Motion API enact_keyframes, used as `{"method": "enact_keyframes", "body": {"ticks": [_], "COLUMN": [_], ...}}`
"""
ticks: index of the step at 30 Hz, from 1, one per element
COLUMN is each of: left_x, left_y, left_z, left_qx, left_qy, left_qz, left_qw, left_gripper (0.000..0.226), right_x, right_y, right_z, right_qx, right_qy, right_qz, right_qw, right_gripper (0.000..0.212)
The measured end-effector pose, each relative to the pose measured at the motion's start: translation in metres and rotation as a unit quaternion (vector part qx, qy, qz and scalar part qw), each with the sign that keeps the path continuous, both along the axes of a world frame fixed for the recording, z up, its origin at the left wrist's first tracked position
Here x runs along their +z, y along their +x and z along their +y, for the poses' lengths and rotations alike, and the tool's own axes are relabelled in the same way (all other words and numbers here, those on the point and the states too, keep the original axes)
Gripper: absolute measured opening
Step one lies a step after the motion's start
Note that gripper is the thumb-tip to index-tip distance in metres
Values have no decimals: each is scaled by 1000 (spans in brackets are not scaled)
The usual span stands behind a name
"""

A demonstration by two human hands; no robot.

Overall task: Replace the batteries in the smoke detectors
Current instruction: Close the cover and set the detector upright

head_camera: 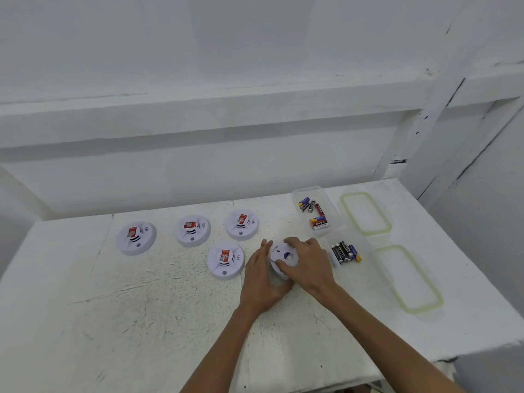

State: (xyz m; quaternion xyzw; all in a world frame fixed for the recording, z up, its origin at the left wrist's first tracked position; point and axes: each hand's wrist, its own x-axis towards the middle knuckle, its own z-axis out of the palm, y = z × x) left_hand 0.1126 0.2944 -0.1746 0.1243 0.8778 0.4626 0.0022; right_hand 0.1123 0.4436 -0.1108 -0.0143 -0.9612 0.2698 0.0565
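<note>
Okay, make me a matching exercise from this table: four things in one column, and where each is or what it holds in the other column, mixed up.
Things
1. held smoke detector
2. far container
3. near container
4. lids

States
A. holds black batteries
B. lie flat near the right edge of the table
C. gripped between left hand and right hand
D. holds red-labelled batteries

Pairs: 1-C, 2-D, 3-A, 4-B
</note>
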Motion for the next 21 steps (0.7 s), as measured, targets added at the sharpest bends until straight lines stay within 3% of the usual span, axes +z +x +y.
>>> {"method": "enact_keyframes", "body": {"ticks": [10,21], "left_x": [10,8], "left_y": [1,0], "left_z": [1,6], "left_qx": [3,25], "left_qy": [31,62], "left_qz": [24,-28], "left_qw": [999,997], "left_gripper": [102,82], "right_x": [1,-2], "right_y": [-8,-2], "right_z": [16,15], "right_qx": [69,27], "right_qy": [-53,-111], "right_qz": [-43,-15], "right_qw": [995,993], "right_gripper": [76,87]}}
